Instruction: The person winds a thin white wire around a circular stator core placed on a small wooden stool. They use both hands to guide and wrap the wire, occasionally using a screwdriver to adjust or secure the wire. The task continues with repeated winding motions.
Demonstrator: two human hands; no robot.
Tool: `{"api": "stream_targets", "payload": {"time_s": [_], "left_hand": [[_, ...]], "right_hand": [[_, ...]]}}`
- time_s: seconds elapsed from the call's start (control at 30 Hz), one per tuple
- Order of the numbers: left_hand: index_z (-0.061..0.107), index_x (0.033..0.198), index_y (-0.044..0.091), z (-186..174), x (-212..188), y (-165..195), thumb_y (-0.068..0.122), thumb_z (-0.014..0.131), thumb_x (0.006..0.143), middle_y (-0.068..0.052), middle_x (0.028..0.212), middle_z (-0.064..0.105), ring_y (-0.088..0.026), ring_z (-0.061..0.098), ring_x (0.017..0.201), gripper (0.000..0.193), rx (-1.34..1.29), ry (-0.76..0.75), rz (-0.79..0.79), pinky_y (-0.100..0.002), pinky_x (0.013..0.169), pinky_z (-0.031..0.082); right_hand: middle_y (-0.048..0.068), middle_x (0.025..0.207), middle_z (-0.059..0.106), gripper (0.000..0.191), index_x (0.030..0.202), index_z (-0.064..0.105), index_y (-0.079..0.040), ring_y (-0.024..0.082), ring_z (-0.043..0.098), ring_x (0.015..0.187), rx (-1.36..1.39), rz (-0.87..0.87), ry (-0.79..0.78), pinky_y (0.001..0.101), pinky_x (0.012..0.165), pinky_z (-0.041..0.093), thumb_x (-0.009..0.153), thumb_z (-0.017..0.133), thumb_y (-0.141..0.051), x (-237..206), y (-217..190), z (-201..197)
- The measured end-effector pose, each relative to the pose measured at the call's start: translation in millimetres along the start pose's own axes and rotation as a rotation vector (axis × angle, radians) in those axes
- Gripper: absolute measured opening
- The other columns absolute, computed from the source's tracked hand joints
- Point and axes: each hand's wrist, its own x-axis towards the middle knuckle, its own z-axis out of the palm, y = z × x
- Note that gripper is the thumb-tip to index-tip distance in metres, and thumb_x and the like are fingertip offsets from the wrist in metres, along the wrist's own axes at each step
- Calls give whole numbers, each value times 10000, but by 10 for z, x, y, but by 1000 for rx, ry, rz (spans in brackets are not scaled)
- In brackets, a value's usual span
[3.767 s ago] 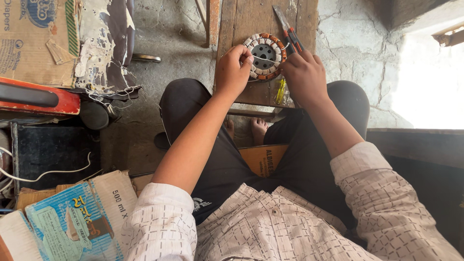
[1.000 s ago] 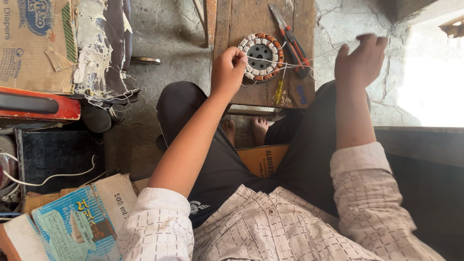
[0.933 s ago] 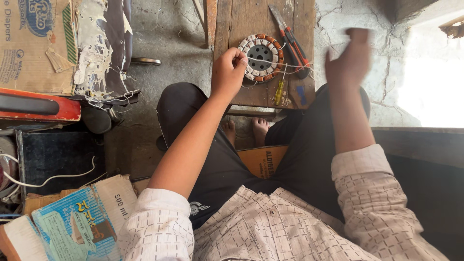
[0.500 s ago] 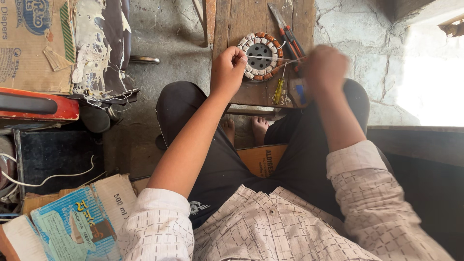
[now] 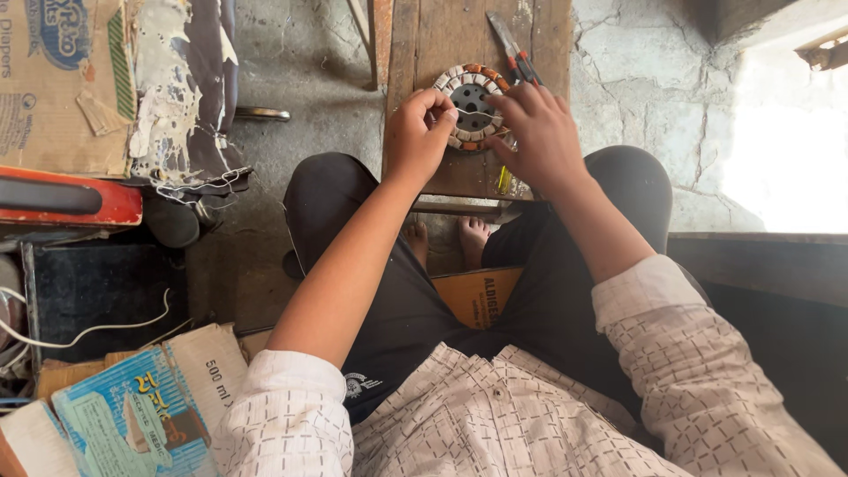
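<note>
The left hand (image 5: 422, 132) grips the round copper-wound stator ring (image 5: 471, 104) on the wooden counter (image 5: 442, 35); the right hand (image 5: 539, 137) pinches its opposite edge.

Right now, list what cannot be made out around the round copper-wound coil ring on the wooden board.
Head view only:
- Round copper-wound coil ring: near edge covered by left hand and right hand.
- Red-handled pliers: handles run under the right hand.
- Wooden board: cut off by the top edge.
- Any wire: too thin to see.

Brown cardboard carton (image 5: 62, 84) with blue-green print, top left. Flat blue-white printed package (image 5: 124, 420) beside pale printed carton flap (image 5: 210, 367), bottom left. Orange-brown cardboard piece (image 5: 481, 296) with dark lettering, between legs.
</note>
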Motion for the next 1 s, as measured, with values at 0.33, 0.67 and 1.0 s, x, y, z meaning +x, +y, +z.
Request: {"api": "stream_targets", "payload": {"time_s": [0.33, 0.67, 1.0], "left_hand": [[658, 829, 63, -8, -24, 87, 108, 701, 862, -16, 791, 609, -144, 582, 702, 70, 24, 16, 49, -309, 663, 474], [668, 823, 70, 15, -25, 30, 124, 712, 854, -8, 797, 629, -141, 591, 686, 76, 80, 21, 10, -307, 658, 483], [714, 869, 62, -6, -53, 43, 111, 713, 867, -39, 827, 661, -173, 651, 747, 49, -81, -196, 229, -308, 697, 513]], "right_hand": [[-6, 1155, 640, 202, 956, 769, -182, 249, 561, 1141, 54, 19, -8, 405, 1010, 450, 802, 892, -229, 6, 127, -184], [-32, 1104, 640, 163, 917, 780, -233, 225, 567, 1116, -274, 222, 54, 401, 959, 398, 822, 884, -151, -97, 472, -16], [120, 1202, 645, 441, 1128, 719, -51, 334, 581, 1150, 204, -53, 18, 465, 978, 467, 756, 912, -188, 7, 54, -107]]}}
